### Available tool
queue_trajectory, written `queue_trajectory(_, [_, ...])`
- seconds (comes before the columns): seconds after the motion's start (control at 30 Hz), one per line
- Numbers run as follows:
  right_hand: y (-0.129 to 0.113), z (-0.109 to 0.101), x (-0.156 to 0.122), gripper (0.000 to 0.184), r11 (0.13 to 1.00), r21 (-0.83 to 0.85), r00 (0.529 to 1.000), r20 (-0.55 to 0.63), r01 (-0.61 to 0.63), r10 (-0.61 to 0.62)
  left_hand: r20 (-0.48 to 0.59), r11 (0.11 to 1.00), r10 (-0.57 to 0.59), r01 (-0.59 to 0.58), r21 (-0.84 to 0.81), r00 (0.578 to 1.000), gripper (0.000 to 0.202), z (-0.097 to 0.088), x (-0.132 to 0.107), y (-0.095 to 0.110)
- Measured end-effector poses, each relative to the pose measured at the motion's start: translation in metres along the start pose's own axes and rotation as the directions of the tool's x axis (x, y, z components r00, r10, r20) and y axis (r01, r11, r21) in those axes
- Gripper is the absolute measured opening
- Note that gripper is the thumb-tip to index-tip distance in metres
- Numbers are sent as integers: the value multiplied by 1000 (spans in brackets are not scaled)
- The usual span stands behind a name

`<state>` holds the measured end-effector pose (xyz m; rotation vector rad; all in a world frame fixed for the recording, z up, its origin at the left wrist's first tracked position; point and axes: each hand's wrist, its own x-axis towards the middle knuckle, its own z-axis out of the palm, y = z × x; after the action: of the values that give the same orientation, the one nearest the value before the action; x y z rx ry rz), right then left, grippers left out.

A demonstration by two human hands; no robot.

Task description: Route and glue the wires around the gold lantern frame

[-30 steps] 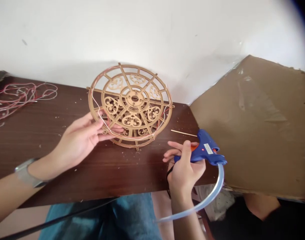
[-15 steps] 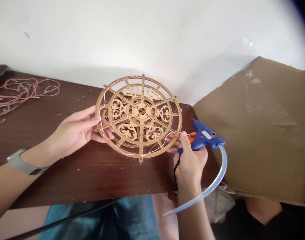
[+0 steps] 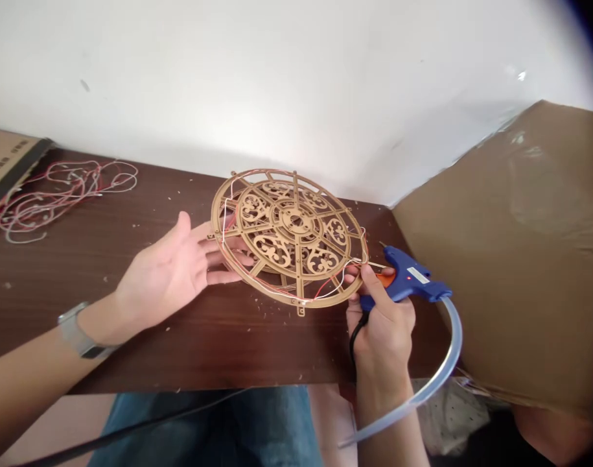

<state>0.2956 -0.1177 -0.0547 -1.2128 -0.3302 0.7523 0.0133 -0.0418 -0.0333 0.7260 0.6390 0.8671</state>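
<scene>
Loose wires (image 3: 72,194): tangled, well left of both grips.
Left hand (image 3: 162,272): fingers spread, partly behind the left rim of the openwork wheel (image 3: 299,232), thumb free.
Openwork wheel: tilted, between the grips.
Rim wire (image 3: 223,227): follows much of the rim, apparently well along; slack just left of the right hand (image 3: 386,331) seems left to secure.
Right hand: pinching the rim's right edge, glue gun (image 3: 413,275) gripped too.

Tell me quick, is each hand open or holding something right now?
Left hand: open, partly behind the latticed disc; contact can't be told.
Right hand: closed around the blue glue gun, thumb at the disc's rim.
</scene>
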Motion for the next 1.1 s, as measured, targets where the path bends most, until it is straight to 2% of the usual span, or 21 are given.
queue_trajectory(0.07, [0,0,0,78,1000,17,1000,-20,-9,10,0,999,-19,19,-36,1000,59,7,-7,-8])
queue_trajectory(0.13, [0,1,0,78,1000,21,1000,-28,-3,4,47,999,-45,46,-21,998,51,13,-11,-20])
queue_trajectory(0.27, [0,3,-2,78,1000,22,999,-28,19,-18,124,991,-101,89,96,987,56,25,-11,-42])
queue_trajectory(0.4, [3,2,-4,78,999,21,999,-16,41,-41,62,967,-114,96,237,992,57,33,-6,-47])
queue_trajectory(0.57, [6,1,-3,76,997,-3,997,12,73,-73,-15,949,-115,114,292,993,65,44,-6,-45])
queue_trajectory(0.77, [7,2,-6,75,994,4,993,45,108,-108,-113,973,-75,97,208,991,75,52,-7,-54])
queue_trajectory(1.0, [9,-2,-4,74,992,-3,990,57,128,-127,-127,981,-48,70,179,991,72,53,-4,-58])
queue_trajectory(1.1, [10,-2,-3,73,991,15,990,57,131,-132,-134,983,-46,69,171,990,80,51,-5,-57])
